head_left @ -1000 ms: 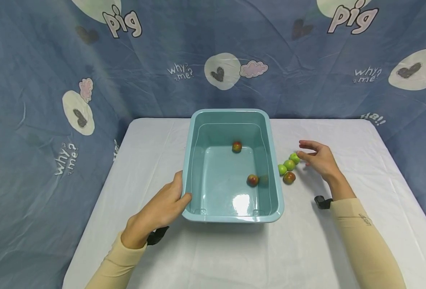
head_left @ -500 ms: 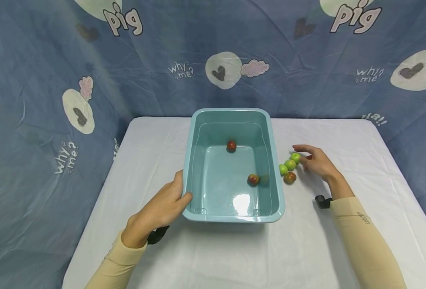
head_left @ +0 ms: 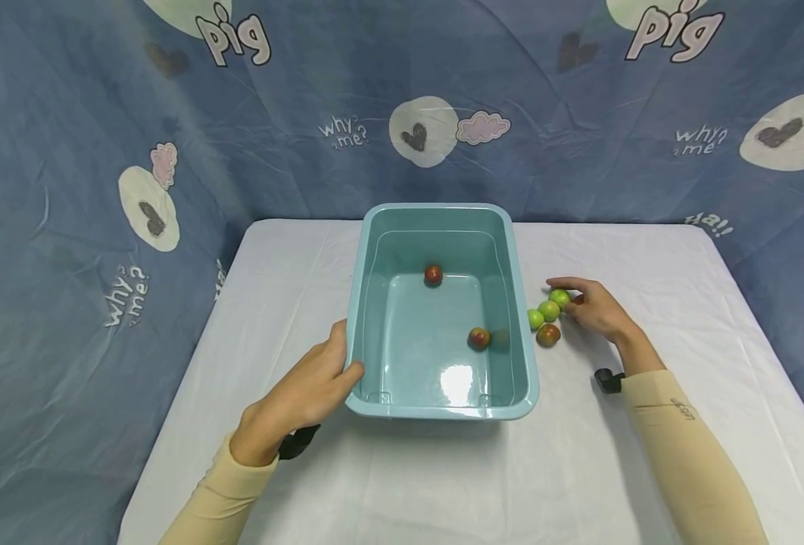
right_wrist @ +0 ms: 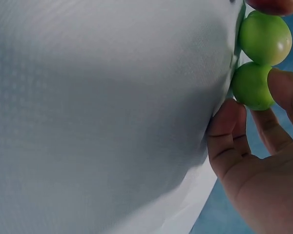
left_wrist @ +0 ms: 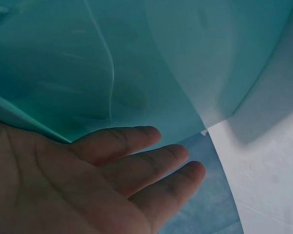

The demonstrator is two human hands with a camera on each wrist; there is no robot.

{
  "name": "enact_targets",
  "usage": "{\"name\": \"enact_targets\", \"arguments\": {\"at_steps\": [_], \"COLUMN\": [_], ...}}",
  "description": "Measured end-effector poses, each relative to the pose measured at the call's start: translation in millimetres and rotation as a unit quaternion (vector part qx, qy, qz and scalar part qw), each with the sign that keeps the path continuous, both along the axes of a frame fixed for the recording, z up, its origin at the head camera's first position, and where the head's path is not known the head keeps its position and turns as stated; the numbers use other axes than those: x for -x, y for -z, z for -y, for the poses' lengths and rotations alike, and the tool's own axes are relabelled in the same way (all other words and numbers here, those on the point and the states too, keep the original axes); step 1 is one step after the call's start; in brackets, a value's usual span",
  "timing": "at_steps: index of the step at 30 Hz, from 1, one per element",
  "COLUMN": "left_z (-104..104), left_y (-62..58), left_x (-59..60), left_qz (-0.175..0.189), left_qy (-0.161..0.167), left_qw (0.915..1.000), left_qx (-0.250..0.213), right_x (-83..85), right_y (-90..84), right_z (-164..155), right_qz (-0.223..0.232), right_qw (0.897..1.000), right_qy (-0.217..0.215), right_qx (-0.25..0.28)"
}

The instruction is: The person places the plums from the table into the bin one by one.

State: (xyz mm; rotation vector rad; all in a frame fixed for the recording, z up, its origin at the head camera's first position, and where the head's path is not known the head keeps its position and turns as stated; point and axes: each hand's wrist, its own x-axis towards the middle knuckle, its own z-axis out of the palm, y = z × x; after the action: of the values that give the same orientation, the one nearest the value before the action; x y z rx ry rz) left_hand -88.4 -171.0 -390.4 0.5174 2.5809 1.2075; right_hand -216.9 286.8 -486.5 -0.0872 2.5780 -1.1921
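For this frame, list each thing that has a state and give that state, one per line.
Teal bin: upright, open-topped, two reddish fruits inside.
Far reddish fruit: on bin floor.
Near reddish fruit: on bin floor.
Green fruit: on table, pinched by right hand.
Left hand: rests against bin's near-left corner.

Backdrop's [head_left: 347,91] a wrinkly blue cloth w/ cartoon prints, "pig" and "why me?" text, hearts in pale circles, pink clouds. It hangs behind & down the left side. Table [head_left: 293,257] has a white cloth, a bit creased. Light's even, soft, no hard shadows.
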Motion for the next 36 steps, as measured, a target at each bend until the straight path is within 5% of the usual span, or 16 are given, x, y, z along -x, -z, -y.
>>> {"name": "enact_targets", "arguments": {"at_steps": [25, 36], "left_z": [-0.2, -0.2], "left_y": [0.4, 1.5], "left_x": [-0.6, -0.9], "left_qz": [0.002, 0.002], "left_qy": [-0.001, 0.0], "left_qw": [1.0, 1.0], "left_qx": [0.0, -0.003], "right_x": [-11.8, -21.8], "right_y": [-8.5, -27.2], "right_z": [-3.0, -3.0], "right_qz": [-0.002, -0.066], "right_qw": [0.998, 0.993], "right_qy": [0.07, 0.074], "right_qx": [0.006, 0.068]}}
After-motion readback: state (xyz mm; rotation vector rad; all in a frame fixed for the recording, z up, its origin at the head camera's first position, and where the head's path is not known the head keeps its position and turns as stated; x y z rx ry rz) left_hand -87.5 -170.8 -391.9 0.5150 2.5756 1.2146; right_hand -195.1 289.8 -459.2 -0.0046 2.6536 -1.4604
